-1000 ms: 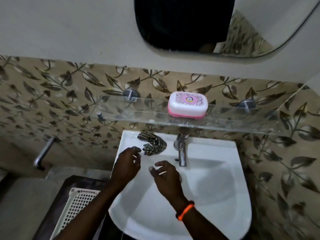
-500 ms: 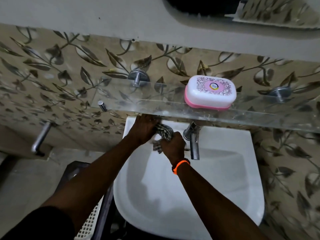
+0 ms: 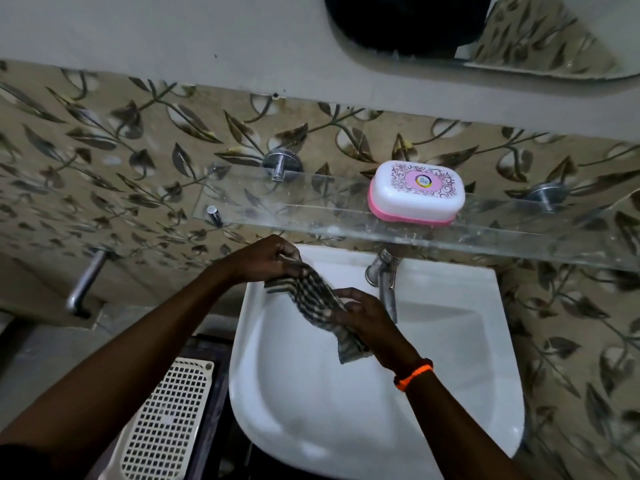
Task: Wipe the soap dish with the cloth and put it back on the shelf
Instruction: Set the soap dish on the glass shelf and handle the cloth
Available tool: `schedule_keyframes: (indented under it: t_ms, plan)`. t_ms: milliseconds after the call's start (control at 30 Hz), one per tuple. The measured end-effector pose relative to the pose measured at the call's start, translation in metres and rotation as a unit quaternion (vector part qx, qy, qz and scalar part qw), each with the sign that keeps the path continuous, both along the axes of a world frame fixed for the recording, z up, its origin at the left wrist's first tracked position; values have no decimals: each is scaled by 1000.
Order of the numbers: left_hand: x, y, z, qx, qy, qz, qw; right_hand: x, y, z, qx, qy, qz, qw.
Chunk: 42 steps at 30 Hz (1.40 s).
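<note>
While both hands, left (image 3: pixel 266 259) and right (image 3: pixel 367 315), pinch the striped cloth (image 3: pixel 313 294) over the sink (image 3: pixel 450 341), each grip closed on it, the soap dish (image 3: pixel 415 192) labelled "Joe" sits on the glass shelf (image 3: pixel 311 216).

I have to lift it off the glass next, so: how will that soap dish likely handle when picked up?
The soap dish looks like thin plastic, so probably light and stiff. Its smooth, rounded lid may be slippery. The lid seems a separate white piece over a pink base, so lifting by the top alone might pull it off. It sits near the shelf front edge; a push could tip it off.
</note>
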<state>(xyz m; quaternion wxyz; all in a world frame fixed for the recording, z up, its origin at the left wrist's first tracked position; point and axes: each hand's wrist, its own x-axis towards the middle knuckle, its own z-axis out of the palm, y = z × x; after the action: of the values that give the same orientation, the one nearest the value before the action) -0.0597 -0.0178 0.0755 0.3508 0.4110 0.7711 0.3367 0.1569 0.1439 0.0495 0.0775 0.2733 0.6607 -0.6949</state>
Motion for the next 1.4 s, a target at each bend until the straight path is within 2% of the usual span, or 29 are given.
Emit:
schedule_keyframes:
  t_ms: [100, 367, 533, 600, 667, 767, 833, 933, 1000, 1100, 1233, 1400]
  plan:
    - [13, -5, 30, -24, -13, -46, 999, 15, -5, 15, 32, 19, 52, 998]
    - [57, 6, 111, -21, 57, -102, 993, 44, -3, 43, 138, 86, 64, 985]
    - [79, -3, 128, -10, 123, -104, 987, 54, 4, 49, 130, 89, 68, 985]
    - [91, -14, 132, -17, 146, -78, 986, 56, 3, 48, 125, 80, 68, 987]
    - [103, -23, 138, -3, 205, -31, 978, 59, 0, 43, 141, 68, 98, 983]
    - [112, -42, 143, -6, 267, 64, 962, 52, -8, 32, 71, 52, 108, 990]
    - [119, -65, 146, -22, 234, 138, 962, 47, -16, 34, 10, 64, 106, 992]
    - [133, -113, 153, 37, 102, 197, 974, 37, -27, 37, -66, 99, 83, 989]
    - [150, -152, 148, 67, 43, 256, 963, 25, -39, 35, -144, 100, 84, 981]
    - [178, -209, 123, 93, 8, 370, 924, 7, -69, 33, -168, 89, 123, 974]
    - [226, -278, 73, 141, -67, 572, 805, -32, -127, 38, -137, 61, 211, 966]
    - [261, -346, 6, 177, -144, 688, 689, -94, -219, 3, -62, 51, 287, 955]
